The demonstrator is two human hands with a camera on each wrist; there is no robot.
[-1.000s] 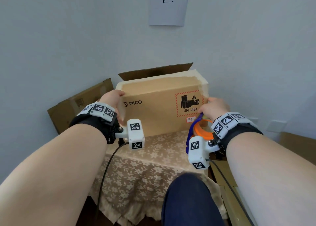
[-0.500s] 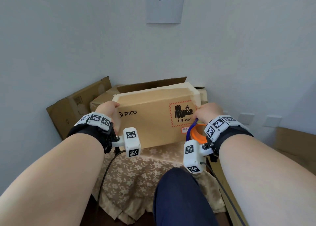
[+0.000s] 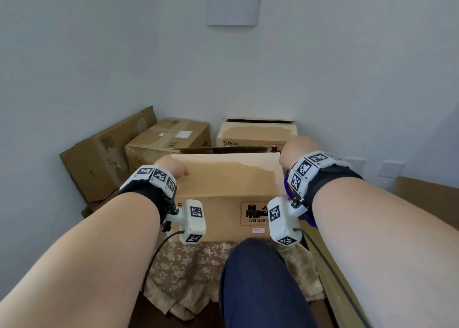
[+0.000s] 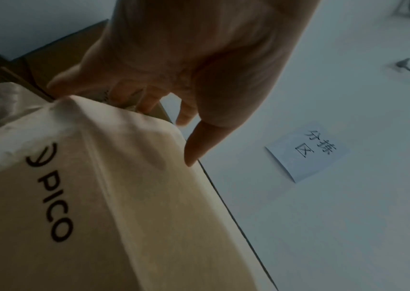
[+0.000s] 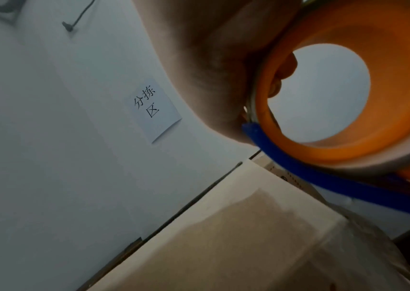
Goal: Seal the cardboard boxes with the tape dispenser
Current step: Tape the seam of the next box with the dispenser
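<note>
A brown PICO cardboard box (image 3: 223,178) with a battery warning label sits low in front of me, its pale taped top facing up. My left hand (image 3: 171,166) grips its left end; in the left wrist view the hand (image 4: 174,59) curls its fingers round the box's (image 4: 99,196) far corner, thumb on the top edge. My right hand (image 3: 295,148) is at the box's right top corner. In the right wrist view this hand (image 5: 211,49) holds the orange and blue tape dispenser (image 5: 393,118), fingers through its ring, just above the box (image 5: 248,246). Only a blue sliver of the dispenser (image 3: 288,178) shows from the head.
Behind stand a taped box (image 3: 169,139), a second PICO box (image 3: 255,134) with a raised flap, and a leaning carton (image 3: 99,163) on the left. A flowered cloth (image 3: 188,265) covers the table. My knee (image 3: 260,278) is below. More cardboard (image 3: 427,198) lies right.
Both hands have brought the box down and toward me, and its top now faces up instead of its front. The boxes behind it have come into sight.
</note>
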